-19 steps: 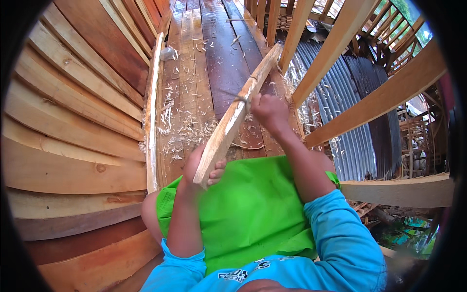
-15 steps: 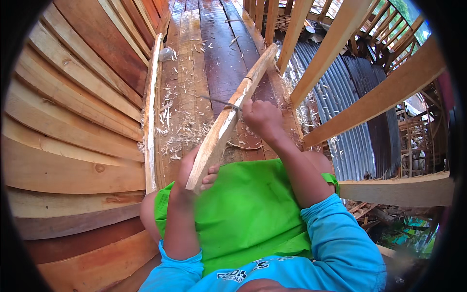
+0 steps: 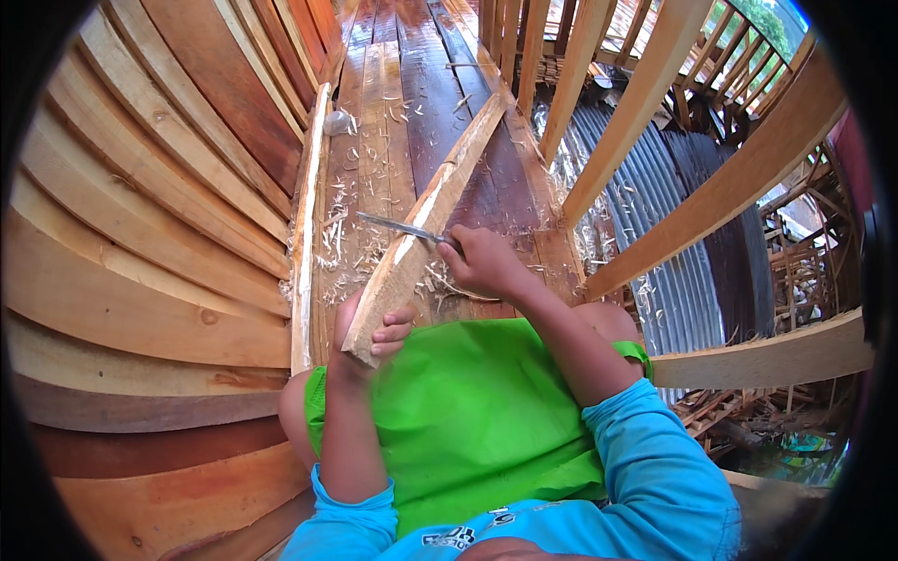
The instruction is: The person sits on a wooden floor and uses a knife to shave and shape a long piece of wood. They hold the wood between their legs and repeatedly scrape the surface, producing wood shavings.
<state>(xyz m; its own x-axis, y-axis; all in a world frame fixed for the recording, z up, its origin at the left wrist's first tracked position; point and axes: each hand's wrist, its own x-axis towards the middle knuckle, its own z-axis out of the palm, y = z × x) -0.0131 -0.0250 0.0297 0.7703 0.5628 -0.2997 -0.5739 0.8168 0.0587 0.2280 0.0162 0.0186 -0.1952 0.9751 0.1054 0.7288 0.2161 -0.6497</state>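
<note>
A long wooden board (image 3: 426,222) slants away from me, its near end above my lap and its far end up by the railing. Its upper edge is partly pale and freshly cut. My left hand (image 3: 391,334) is closed round the near end, fingers showing on the right side. In my right hand (image 3: 486,264) is a knife (image 3: 398,225) with a dark handle, the fingers wrapped round it. The blade lies across the board's upper edge and points left. A green apron (image 3: 477,411) covers my lap.
Wood shavings (image 3: 337,229) litter the plank floor (image 3: 383,140). Another pale-edged board (image 3: 306,243) lies along the left, beside a plank wall (image 3: 159,299). A small clear container (image 3: 339,122) sits near its far end. Wooden railing posts (image 3: 636,112) stand at right, before corrugated metal sheeting (image 3: 645,206).
My right hand has drawn the knife down the board toward me, and more of the blade now shows. The view has shifted slightly, and the board sits a little further left.
</note>
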